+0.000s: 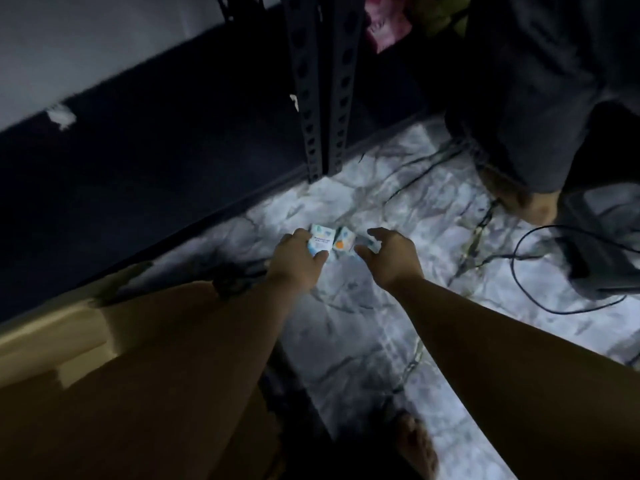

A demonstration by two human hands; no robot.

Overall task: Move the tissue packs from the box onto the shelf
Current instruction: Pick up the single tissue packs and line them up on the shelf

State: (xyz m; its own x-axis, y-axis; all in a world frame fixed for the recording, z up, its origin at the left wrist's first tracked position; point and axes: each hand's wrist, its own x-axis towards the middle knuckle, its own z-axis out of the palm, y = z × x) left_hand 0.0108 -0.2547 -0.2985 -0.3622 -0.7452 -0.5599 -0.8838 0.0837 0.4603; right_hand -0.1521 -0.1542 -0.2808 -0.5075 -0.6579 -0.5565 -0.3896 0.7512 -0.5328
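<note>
I see marble-patterned floor [363, 323], pale with dark veins, dimly lit. Small tissue packs [332, 241] seem to lie on it near rack foot, side by side; I cannot tell exact count. Dark perforated rack upright [311, 98] stands on floor at wall edge. Black cables [540, 271] trail across floor at right. Cardboard box [69, 358] sits at left. Bare foot [414, 441] rests on floor at bottom. Another person's foot [526, 199] at upper right.
</note>
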